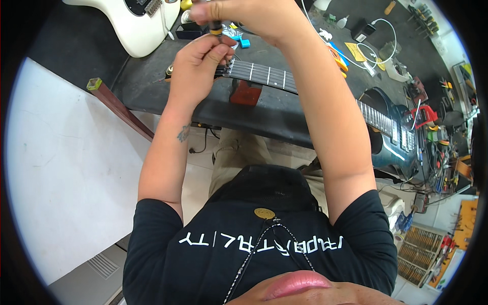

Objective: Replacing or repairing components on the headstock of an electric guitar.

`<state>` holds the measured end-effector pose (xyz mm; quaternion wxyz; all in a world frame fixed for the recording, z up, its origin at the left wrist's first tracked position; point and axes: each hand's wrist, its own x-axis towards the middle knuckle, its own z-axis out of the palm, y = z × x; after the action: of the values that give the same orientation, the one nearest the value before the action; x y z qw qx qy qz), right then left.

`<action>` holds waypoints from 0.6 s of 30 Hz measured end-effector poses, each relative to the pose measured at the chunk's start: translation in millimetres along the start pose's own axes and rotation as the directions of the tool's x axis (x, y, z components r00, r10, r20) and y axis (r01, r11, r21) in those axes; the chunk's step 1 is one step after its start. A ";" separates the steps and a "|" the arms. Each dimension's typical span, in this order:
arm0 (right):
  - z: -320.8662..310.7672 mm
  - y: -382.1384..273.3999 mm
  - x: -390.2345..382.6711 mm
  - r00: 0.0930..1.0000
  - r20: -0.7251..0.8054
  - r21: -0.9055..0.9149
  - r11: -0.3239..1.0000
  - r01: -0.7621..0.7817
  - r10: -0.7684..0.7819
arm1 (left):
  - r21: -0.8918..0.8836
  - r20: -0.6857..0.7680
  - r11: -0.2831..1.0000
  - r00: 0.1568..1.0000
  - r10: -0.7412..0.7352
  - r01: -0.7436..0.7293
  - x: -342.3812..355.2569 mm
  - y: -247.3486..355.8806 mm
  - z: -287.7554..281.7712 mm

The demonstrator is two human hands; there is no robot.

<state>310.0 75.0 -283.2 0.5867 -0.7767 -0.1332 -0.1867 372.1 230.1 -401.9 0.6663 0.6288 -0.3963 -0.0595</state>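
An electric guitar lies on the bench, its dark blue glossy body (394,152) at the right and its fretted neck (259,74) running left beneath my right forearm. At the head end of the neck, my left hand (197,66) is closed, thumb and fingers pinched around the lower end of a screwdriver (216,31). The tool stands upright, dark with a yellow-orange band. Above it, my right hand (239,16) grips the top of its handle at the picture's upper edge. My fingers hide the screwdriver's tip and most of the headstock.
A dark red block (246,93) supports the neck near the edge of the dark bench (203,109). Beyond my left hand rests a white guitar body (134,30). Small tools, a white cable (394,43) and a red clamp-like tool (426,116) lie to the right. A white panel (66,168) stands left.
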 end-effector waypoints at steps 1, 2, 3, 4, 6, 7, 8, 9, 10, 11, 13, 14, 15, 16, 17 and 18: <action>-10.4 19.8 19.5 0.992 0.124 0.255 0.967 -0.027 -0.005 | 0.000 0.026 1.000 0.999 0.021 -0.021 2.9 2.6 3.2; -8.7 35.4 33.0 0.966 0.255 0.495 0.864 -0.095 -0.040 | 0.005 0.019 1.000 1.000 0.016 -0.016 1.4 -0.2 1.3; 5.6 21.8 32.5 0.965 0.262 0.633 0.758 -0.157 -0.019 | 0.003 0.016 1.000 1.000 -0.014 0.014 1.5 -1.6 -0.9; 15.7 25.5 37.1 0.964 0.264 0.635 0.757 -0.156 -0.022 | 0.001 0.013 0.999 0.999 -0.045 0.045 0.6 -2.9 -3.2; 18.6 35.0 48.8 0.760 0.634 0.649 0.633 -0.422 -0.143 | -0.006 0.023 1.000 0.999 -0.024 0.024 -0.2 -3.8 -2.1; 12.7 35.1 61.3 0.730 0.680 0.538 0.722 -0.435 -0.067 | -0.012 0.021 1.000 1.000 -0.018 0.018 -0.1 -4.0 -2.8; 18.6 30.8 59.9 0.720 0.690 0.536 0.719 -0.443 -0.071 | -0.008 0.006 1.000 1.000 -0.022 0.022 -1.9 -2.0 -4.3; 23.7 27.8 54.5 0.839 0.543 0.536 0.751 -0.385 0.042 | -0.015 -0.004 0.999 1.000 -0.031 0.031 -1.7 0.1 -3.0; 29.6 25.1 49.3 0.920 0.363 0.522 0.787 -0.330 0.145 | -0.023 -0.013 0.999 0.999 -0.041 0.040 -1.7 2.0 -0.9; 37.1 19.9 46.2 0.948 0.091 0.399 0.861 -0.315 0.304 | -0.028 -0.024 0.999 0.999 -0.024 0.024 -0.6 3.0 2.3; 51.3 24.9 42.1 0.982 -0.176 0.129 0.990 -0.049 0.071 | -0.005 -0.028 1.000 1.000 -0.015 0.015 -1.3 -0.3 0.7; 56.5 23.7 36.6 0.904 -0.360 -0.210 0.964 0.161 -0.229 | 0.015 -0.019 1.000 1.000 -0.008 0.008 -2.7 -1.9 0.1; 57.7 17.6 33.3 0.919 -0.374 -0.188 0.981 0.056 -0.124 | 0.014 -0.016 1.000 1.000 -0.010 0.010 -3.2 -2.7 -1.0; 56.7 17.6 33.3 0.918 -0.377 -0.188 0.981 0.053 -0.121 | 0.007 -0.023 0.999 0.999 -0.032 0.032 -3.5 -3.6 -2.4; 53.8 17.7 35.3 0.941 -0.325 -0.149 0.988 0.042 -0.089 | 0.001 -0.029 0.999 0.998 -0.050 0.050 -3.3 -3.1 -3.2; 48.0 18.3 40.4 0.961 -0.270 -0.113 0.993 0.033 -0.063 | 0.001 -0.025 0.999 0.999 -0.046 0.046 -1.3 -1.7 -2.1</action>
<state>360.4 115.5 -292.5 0.5521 -0.7705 -0.0595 -0.3131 373.3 232.2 -403.7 0.6691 0.6391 -0.3734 -0.0668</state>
